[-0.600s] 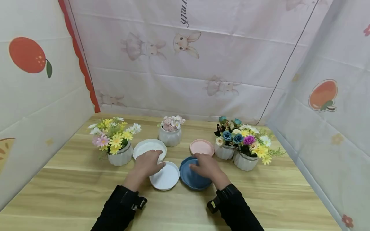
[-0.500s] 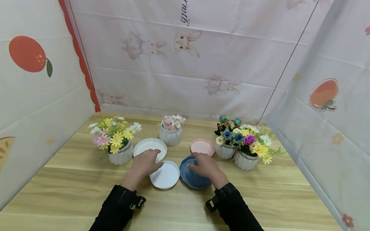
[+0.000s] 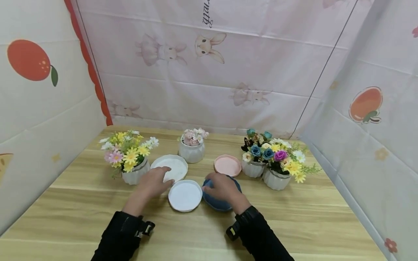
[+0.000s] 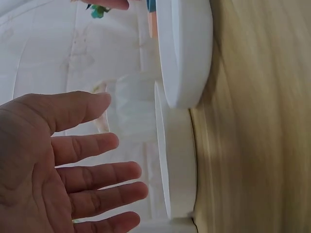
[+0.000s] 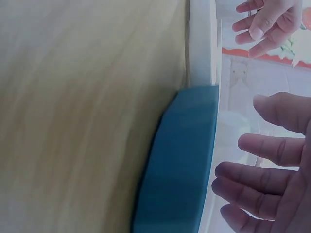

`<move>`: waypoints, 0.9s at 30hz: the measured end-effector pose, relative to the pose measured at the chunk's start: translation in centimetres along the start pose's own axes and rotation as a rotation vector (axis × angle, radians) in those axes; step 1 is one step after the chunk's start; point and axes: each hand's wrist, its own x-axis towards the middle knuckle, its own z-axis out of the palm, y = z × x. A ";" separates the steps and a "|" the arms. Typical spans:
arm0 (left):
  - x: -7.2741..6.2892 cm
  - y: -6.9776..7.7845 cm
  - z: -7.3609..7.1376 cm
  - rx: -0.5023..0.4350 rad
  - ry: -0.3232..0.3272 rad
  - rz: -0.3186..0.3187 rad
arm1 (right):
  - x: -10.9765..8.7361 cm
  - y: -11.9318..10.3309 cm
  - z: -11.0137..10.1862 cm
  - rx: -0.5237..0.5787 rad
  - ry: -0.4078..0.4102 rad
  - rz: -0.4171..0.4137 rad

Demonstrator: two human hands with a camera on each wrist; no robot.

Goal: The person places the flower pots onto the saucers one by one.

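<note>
My left hand hovers at the near left side of the larger white plate, palm facing inward. In the left wrist view its fingers are spread and hold nothing. A smaller white plate lies just right of it, close to the larger one. Over the blue plate hangs my right hand, covering part of it in the head view. The right wrist view has its fingers extended above the blue rim, nothing between them. Behind that hand a pink plate lies on the table.
A pot of yellow and pink flowers stands at the left, a pot of pale roses at the back. Two more flower pots, one with blue roses and one with mixed blooms, stand together at the right. Printed cloth walls enclose the wooden table.
My left hand has moved left, off the white plates. My right hand has shifted slightly left over the blue plate. The plates and flower pots stay in place.
</note>
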 end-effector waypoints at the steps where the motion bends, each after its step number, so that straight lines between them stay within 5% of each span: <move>1: -0.1 -0.2 -0.1 -0.007 0.006 -0.001 | 0.0 -0.2 0.1 0.002 -0.004 -0.006; 15: -1.5 -2.4 -0.4 -0.101 0.029 -0.072 | 0.5 -2.5 1.4 -0.071 -0.076 0.004; 27: -2.5 -3.8 -0.3 -0.151 0.119 -0.133 | 0.4 -3.4 1.6 -0.066 -0.058 0.058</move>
